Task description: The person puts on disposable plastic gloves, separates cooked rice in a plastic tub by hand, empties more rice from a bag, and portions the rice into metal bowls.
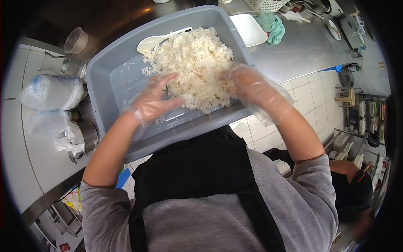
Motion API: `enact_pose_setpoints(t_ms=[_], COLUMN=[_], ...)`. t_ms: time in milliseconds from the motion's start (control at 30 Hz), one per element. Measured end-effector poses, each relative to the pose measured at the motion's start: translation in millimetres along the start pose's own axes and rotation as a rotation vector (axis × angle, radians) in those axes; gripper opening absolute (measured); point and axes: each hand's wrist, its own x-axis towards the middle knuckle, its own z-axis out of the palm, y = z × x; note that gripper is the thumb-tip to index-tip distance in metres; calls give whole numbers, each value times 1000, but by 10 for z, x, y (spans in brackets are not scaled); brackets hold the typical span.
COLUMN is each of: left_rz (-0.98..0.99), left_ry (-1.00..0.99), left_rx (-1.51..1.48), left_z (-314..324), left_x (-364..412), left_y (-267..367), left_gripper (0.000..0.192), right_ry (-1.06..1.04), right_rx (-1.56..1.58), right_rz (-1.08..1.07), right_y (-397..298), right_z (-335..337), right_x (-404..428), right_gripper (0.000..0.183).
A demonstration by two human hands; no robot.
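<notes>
A mound of cooked white rice point(198, 63) lies in a grey plastic tub point(107, 67). My left hand point(154, 99), in a clear plastic glove, is at the mound's near left side with thumb and fingers spread. A few grains seem to cling near its thumb tip. My right hand point(252, 85), gloved the same way, is against the rice's right side by the tub wall. Motion blurs its fingers, and what they hold is unclear. A white rice paddle point(154, 42) rests along the far left edge of the mound.
The tub stands on a steel counter point(292, 53). Beside it are a white dish point(250, 30) and a green cloth point(274, 28). A glass carafe point(63, 64), bagged items point(53, 91) and a metal pot point(89, 137) line the left. Another person point(349, 186) is behind at the right.
</notes>
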Motion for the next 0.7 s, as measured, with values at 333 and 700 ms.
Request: enact_pose_setpoints(t_ms=[333,700], left_rz=[-217,266], left_ry=[-171,6], left_rx=[65,11], left_z=[1023,811], left_x=[278,589], left_y=[-201,151], left_gripper=[86,42], right_ry=[-420,-108], right_rx=[-54,154], right_rz=[-47,96], right_y=[-87,78], right_z=[749,725], right_x=[302,274], right_gripper=[57,48])
